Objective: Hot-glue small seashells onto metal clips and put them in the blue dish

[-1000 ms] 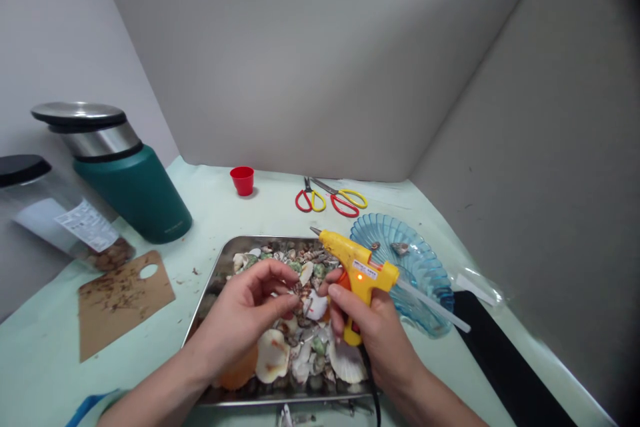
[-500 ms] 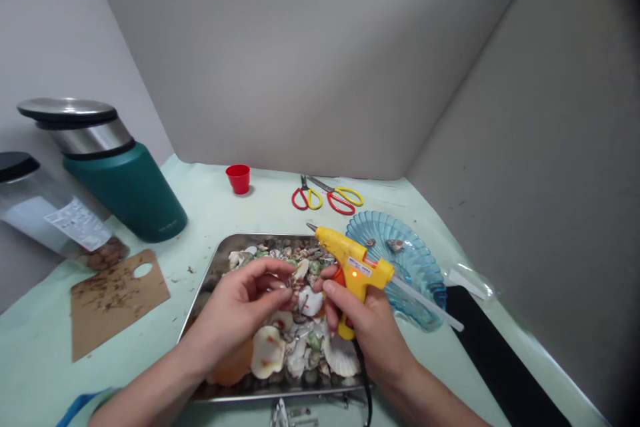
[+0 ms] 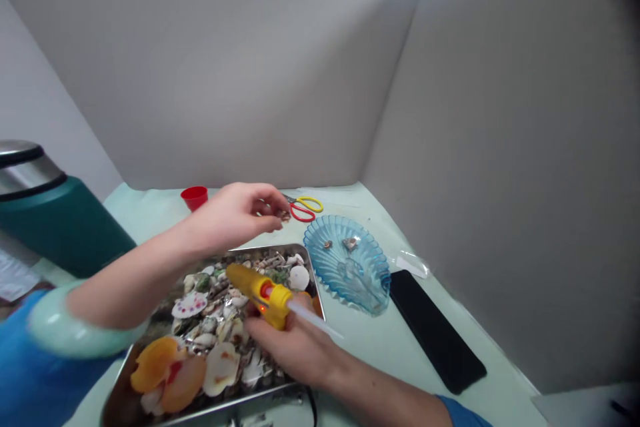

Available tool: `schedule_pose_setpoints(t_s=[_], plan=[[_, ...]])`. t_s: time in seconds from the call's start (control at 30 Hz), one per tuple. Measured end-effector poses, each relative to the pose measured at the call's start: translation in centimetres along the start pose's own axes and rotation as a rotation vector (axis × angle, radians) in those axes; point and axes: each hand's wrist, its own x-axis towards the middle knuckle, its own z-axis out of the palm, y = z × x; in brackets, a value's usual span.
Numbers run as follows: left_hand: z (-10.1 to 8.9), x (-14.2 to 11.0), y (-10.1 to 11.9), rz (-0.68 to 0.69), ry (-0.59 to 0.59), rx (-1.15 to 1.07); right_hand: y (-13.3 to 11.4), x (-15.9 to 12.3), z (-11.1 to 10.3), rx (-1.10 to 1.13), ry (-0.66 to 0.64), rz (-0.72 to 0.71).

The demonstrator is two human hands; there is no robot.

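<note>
My left hand is raised past the far rim of the metal tray, pinching a small brownish shell at its fingertips. Low over the tray, my right hand is wrapped around a yellow glue gun, a clear glue stick poking out of its back and an orange light glowing on its side. Shells of many kinds fill the tray, among them a large white-and-brown one and an orange one. To the right lies a blue scallop-shaped dish with two small shells in it.
Scissors with red and yellow handles lie behind my left hand. A red cup stands at the back, a teal bottle on the left. A black flat object and clear plastic are at right.
My left hand has moved up and away from above the tray with the shell. The glue gun has dropped lower over the tray and points away. The view has swung right.
</note>
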Motion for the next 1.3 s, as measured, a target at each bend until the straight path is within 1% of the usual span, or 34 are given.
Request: schedule_pose_setpoints(t_s=[0.03, 0.1, 0.13, 0.17, 0.2, 0.3, 0.37, 0.43, 0.47, 0.5, 0.53, 0.6, 0.67, 0.73, 0.77, 0.8, 0.83, 0.9, 1.0, 1.03, 1.07, 1.1, 1.13, 1.2, 1.23, 1.27, 1.3], plan=[[0.7, 1.8, 0.2, 0.016, -0.114, 0.073, 0.0, -0.1, 0.0, -0.011, -0.001, -0.012], [2.4, 5.4, 0.5, 0.032, -0.259, 0.266, 0.3, -0.2, -0.1, -0.022, -0.002, -0.030], [3.3, 7.0, 0.6, 0.057, -0.310, 0.390, 0.6, -0.2, 0.0, -0.022, 0.003, -0.050], [4.3, 8.6, 0.7, 0.096, -0.336, 0.499, 0.9, -0.2, 0.1, -0.023, 0.008, -0.072], [5.2, 9.9, 0.8, 0.152, -0.370, 0.575, 1.4, -0.2, 0.1, -0.030, 0.011, -0.090], [7.8, 13.0, 1.2, 0.323, -0.517, 0.701, 2.4, 0.2, 0.5, -0.039, -0.032, -0.111], [9.3, 14.3, 1.4, 0.435, -0.628, 0.749, 2.7, 0.8, 0.7, -0.078, -0.068, -0.124], [10.7, 15.2, 1.4, 0.516, -0.700, 0.811, 2.7, 1.6, 0.8, -0.183, -0.083, -0.119], [11.3, 15.5, 1.2, 0.541, -0.722, 0.853, 2.8, 2.0, 0.9, -0.238, -0.127, -0.097], [11.8, 15.8, 1.1, 0.554, -0.733, 0.898, 2.8, 2.4, 0.9, -0.276, -0.144, -0.071], [12.3, 16.1, 0.8, 0.564, -0.739, 0.940, 2.9, 2.6, 0.9, -0.281, -0.157, -0.077], [12.8, 16.5, 0.3, 0.579, -0.741, 0.996, 3.2, 2.9, 0.9, -0.268, -0.117, -0.136], [12.9, 16.9, 0.0, 0.591, -0.733, 1.014, 3.4, 3.0, 0.9, -0.285, -0.137, -0.154], [12.5, 17.1, -0.1, 0.590, -0.704, 1.013, 3.4, 2.8, 0.9, -0.305, -0.171, -0.149], [12.0, 17.1, -0.1, 0.580, -0.672, 1.008, 3.3, 2.6, 0.8, -0.307, -0.177, -0.152], [11.4, 17.0, 0.0, 0.566, -0.631, 1.003, 3.2, 2.2, 0.7, -0.299, -0.159, -0.161], [10.6, 16.7, 0.2, 0.549, -0.571, 0.988, 3.0, 1.9, 0.6, -0.284, -0.110, -0.187], [8.5, 15.6, 0.6, 0.506, -0.444, 0.954, 2.6, 1.0, 0.3, -0.240, -0.057, -0.226], [4.0, 12.3, 1.5, 0.483, -0.254, 0.878, 2.2, -0.1, 0.0, -0.206, -0.017, -0.280], [2.3, 11.0, 1.7, 0.501, -0.141, 0.830, 2.1, -0.2, -0.1, -0.201, -0.005, -0.294], [0.5, 9.6, 1.8, 0.484, -0.058, 0.796, 2.1, -0.3, -0.1, -0.197, 0.009, -0.302], [-1.2, 8.2, 1.9, 0.419, 0.039, 0.769, 2.1, -0.3, 0.0, -0.191, 0.029, -0.305], [-2.7, 6.8, 1.9, 0.338, 0.061, 0.745, 2.1, -0.2, 0.0, -0.179, 0.044, -0.303], [-5.0, 4.2, 1.9, 0.248, 0.152, 0.643, 2.1, 0.0, 0.2, -0.146, 0.077, -0.281], [-5.6, 3.2, 1.9, 0.240, 0.154, 0.605, 2.1, 0.0, 0.3, -0.133, 0.084, -0.269], [-5.8, 2.4, 2.1, 0.256, 0.145, 0.588, 2.0, 0.1, 0.3, -0.130, 0.090, -0.262], [-5.6, 2.0, 2.3, 0.277, 0.112, 0.600, 2.0, 0.1, 0.4, -0.143, 0.090, -0.267]])
